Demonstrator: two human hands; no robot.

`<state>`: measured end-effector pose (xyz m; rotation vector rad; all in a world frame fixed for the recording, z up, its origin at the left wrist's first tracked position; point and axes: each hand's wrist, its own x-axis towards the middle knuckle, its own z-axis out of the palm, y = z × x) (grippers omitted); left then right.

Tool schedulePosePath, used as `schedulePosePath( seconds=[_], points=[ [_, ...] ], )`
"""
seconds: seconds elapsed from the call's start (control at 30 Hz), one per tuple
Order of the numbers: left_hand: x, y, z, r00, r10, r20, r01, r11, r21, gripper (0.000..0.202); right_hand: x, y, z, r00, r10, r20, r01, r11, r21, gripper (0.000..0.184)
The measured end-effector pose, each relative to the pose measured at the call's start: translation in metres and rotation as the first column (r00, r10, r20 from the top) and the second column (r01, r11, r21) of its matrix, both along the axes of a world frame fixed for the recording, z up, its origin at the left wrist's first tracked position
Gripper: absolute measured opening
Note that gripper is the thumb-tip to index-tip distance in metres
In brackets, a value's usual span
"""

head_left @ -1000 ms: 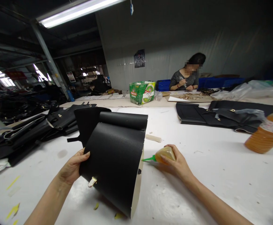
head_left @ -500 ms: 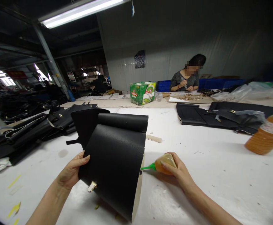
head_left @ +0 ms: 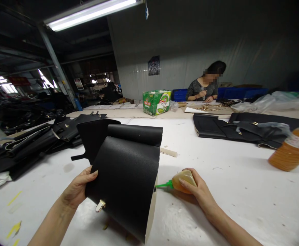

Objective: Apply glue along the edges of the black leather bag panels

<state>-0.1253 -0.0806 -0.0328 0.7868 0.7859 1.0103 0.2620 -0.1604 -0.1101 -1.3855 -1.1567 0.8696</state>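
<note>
The left hand [head_left: 77, 187] is clamped on the left side of a black piece [head_left: 125, 181], held over the white tabletop [head_left: 221, 194] this side of its far edge; the right hand [head_left: 201, 191] wraps an amber bottle [head_left: 182, 176], green nozzle [head_left: 166, 185] at the piece's right edge.

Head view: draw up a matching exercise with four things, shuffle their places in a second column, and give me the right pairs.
Things:
1. Black panel
2. Squeeze bottle
3. Green carton
4. Large bottle

Places:
A. At the picture's right edge
B. In the right hand
C. In the picture, left of the seated person
D. In the left hand

Pairs: 1-D, 2-B, 3-C, 4-A
</note>
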Motion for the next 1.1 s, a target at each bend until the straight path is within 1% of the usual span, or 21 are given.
schedulePosePath(
  seconds=[0.17, 0.33, 0.47, 0.57, 0.73, 0.9, 1.03, 1.1],
  points=[
    [0.001, 0.001, -0.003, 1.0, -0.014, 0.0, 0.014, 1.0, -0.005, 0.028, 0.005, 0.007, -0.004, 1.0, -0.003, 0.031, 0.002, 1.0, 0.024, 0.044],
    [0.001, 0.002, -0.001, 1.0, 0.001, -0.01, -0.001, 1.0, 0.002, 0.028, 0.007, 0.007, -0.005, 0.996, 0.079, 0.04, -0.079, 0.997, 0.012, 0.045],
    [0.002, 0.002, 0.002, 1.0, -0.003, -0.014, 0.003, 1.0, 0.006, 0.026, 0.01, 0.016, -0.006, 0.998, 0.027, 0.057, -0.03, 0.999, 0.04, 0.044],
    [0.004, 0.002, 0.003, 1.0, -0.015, 0.001, 0.015, 1.0, 0.011, 0.026, 0.01, 0.017, -0.005, 0.998, 0.007, 0.066, -0.011, 0.998, 0.059, 0.045],
    [0.003, 0.002, 0.002, 0.999, -0.033, 0.008, 0.033, 0.999, 0.015, 0.026, 0.01, 0.013, -0.002, 0.991, 0.13, 0.028, -0.131, 0.991, 0.014, 0.043],
    [0.001, 0.003, 0.001, 1.0, -0.027, -0.005, 0.027, 1.0, 0.007, 0.025, 0.013, 0.019, -0.001, 0.996, 0.081, 0.043, -0.083, 0.995, 0.05, 0.043],
    [0.003, 0.004, 0.001, 0.999, -0.033, -0.006, 0.033, 0.999, 0.01, 0.025, 0.011, 0.014, 0.001, 0.988, 0.15, 0.029, -0.15, 0.988, 0.033, 0.043],
    [0.003, 0.004, 0.002, 0.999, -0.035, -0.008, 0.035, 0.999, 0.019, 0.024, 0.011, 0.013, 0.002, 0.987, 0.158, 0.037, -0.159, 0.987, 0.033, 0.042]
  ],
)
